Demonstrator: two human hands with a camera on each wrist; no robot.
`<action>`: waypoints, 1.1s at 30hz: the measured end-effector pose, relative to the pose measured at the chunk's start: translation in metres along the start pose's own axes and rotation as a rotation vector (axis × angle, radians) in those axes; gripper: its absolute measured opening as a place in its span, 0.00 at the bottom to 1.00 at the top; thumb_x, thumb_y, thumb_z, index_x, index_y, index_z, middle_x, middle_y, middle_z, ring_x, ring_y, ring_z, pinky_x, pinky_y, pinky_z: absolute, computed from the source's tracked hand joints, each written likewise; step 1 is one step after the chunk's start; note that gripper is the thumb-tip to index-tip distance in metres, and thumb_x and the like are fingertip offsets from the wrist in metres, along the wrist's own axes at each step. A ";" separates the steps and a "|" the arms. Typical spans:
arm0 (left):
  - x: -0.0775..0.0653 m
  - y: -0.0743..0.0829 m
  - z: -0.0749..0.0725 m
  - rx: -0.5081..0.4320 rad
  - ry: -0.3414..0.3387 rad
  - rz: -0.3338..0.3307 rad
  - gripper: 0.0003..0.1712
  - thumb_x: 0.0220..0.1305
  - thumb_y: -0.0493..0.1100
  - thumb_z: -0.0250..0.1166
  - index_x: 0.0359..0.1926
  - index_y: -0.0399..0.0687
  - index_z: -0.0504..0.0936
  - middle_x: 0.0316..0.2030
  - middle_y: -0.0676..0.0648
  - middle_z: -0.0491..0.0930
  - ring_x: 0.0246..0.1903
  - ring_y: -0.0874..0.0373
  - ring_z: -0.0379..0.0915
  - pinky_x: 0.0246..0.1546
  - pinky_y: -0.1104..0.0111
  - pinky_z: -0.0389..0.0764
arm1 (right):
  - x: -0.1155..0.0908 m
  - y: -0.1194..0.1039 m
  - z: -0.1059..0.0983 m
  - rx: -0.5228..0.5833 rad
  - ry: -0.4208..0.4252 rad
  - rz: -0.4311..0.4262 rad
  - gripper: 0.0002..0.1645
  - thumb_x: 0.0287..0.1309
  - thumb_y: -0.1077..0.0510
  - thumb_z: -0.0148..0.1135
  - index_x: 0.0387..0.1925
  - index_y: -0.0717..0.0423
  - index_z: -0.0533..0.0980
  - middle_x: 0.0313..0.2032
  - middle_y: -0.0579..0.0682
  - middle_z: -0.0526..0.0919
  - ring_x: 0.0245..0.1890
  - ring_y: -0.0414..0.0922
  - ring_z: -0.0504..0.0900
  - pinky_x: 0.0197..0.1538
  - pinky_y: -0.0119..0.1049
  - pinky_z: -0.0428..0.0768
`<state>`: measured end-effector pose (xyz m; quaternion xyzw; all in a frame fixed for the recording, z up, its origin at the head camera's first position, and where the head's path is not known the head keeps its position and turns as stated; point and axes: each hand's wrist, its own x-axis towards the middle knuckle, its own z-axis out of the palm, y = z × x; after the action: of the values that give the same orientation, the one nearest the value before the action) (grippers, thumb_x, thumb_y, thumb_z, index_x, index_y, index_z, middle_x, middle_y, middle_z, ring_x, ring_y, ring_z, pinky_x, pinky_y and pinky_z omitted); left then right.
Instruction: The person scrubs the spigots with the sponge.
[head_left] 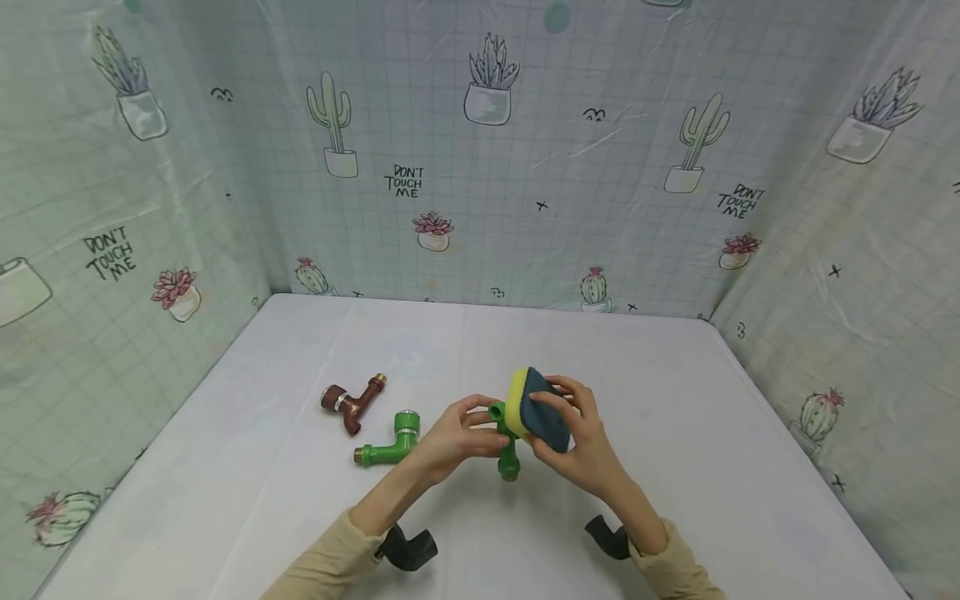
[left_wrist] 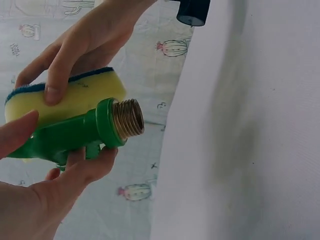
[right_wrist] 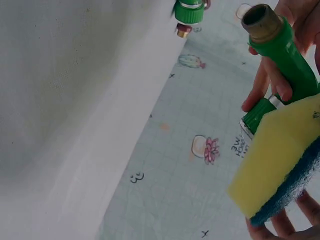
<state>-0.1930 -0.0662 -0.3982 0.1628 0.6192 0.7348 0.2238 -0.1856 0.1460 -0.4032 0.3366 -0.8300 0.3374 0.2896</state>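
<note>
The table (head_left: 645, 375) is white, with rounded far corners. Pale cloth (head_left: 510, 258) encloses it at the back and both sides. The cloth carries a printed grid, potted cacti (head_left: 329, 125), succulents (head_left: 432, 229) and lettering (head_left: 405, 181) reading "DON'T TOUCH ME". Creases (head_left: 596, 143) cross the back section. Soft shadows (left_wrist: 232, 125) fall on the tabletop.

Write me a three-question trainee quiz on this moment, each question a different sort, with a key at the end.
1. Open question: what does the left grip hold?
2. True or false: the brown tap rests on the table.
3. Multiple choice: which side of the sponge faces what the left grip holds?
A) dark blue
B) yellow
C) white

Key:
1. A green tap.
2. True.
3. B.
</note>
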 end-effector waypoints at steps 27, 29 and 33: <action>0.005 -0.002 0.001 -0.081 0.250 0.006 0.23 0.61 0.37 0.56 0.53 0.26 0.67 0.36 0.46 0.77 0.33 0.61 0.79 0.39 0.63 0.81 | -0.009 0.003 -0.012 -0.256 -0.158 -0.282 0.38 0.28 0.60 0.72 0.49 0.37 0.74 0.58 0.55 0.66 0.55 0.55 0.62 0.46 0.52 0.74; 0.005 0.000 0.001 -0.058 0.259 0.000 0.22 0.61 0.38 0.56 0.52 0.26 0.68 0.34 0.48 0.77 0.32 0.62 0.79 0.37 0.65 0.81 | -0.010 0.002 -0.012 -0.260 -0.161 -0.298 0.38 0.28 0.59 0.72 0.49 0.37 0.74 0.58 0.55 0.67 0.55 0.56 0.62 0.46 0.52 0.74; 0.004 0.001 -0.003 0.030 0.230 0.022 0.21 0.61 0.37 0.56 0.51 0.25 0.70 0.31 0.51 0.78 0.29 0.64 0.78 0.35 0.65 0.82 | -0.009 0.004 -0.013 -0.233 -0.177 -0.290 0.37 0.29 0.59 0.72 0.49 0.37 0.73 0.58 0.55 0.66 0.54 0.54 0.62 0.45 0.51 0.74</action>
<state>-0.1983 -0.0665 -0.3978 0.0876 0.6500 0.7416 0.1410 -0.1799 0.1611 -0.4035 0.4449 -0.8286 0.1631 0.2981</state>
